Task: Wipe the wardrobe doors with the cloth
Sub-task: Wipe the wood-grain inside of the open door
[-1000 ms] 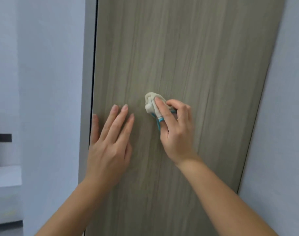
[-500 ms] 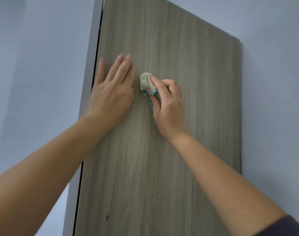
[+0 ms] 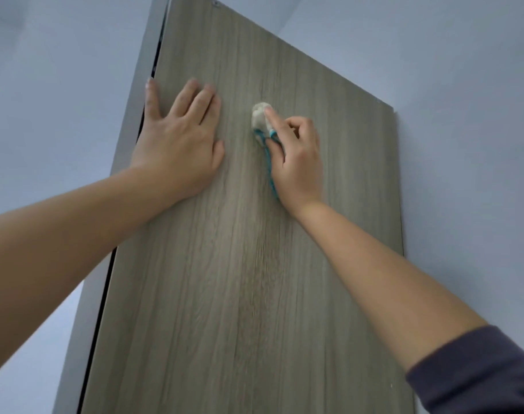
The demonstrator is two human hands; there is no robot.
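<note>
Two raised hands: left point(image 3: 177, 144) flat, right point(image 3: 296, 162) around cloth point(image 3: 260, 116).

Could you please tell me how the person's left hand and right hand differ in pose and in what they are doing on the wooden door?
The left hand lies flat and empty, fingers spread, near the grey-brown wood-grain wardrobe door's left edge; the right hand is curled around a bunched off-white cloth with blue trim. The left presses with its whole palm; the right presses the cloth with an extended finger. Both reach up to the same door.
</note>
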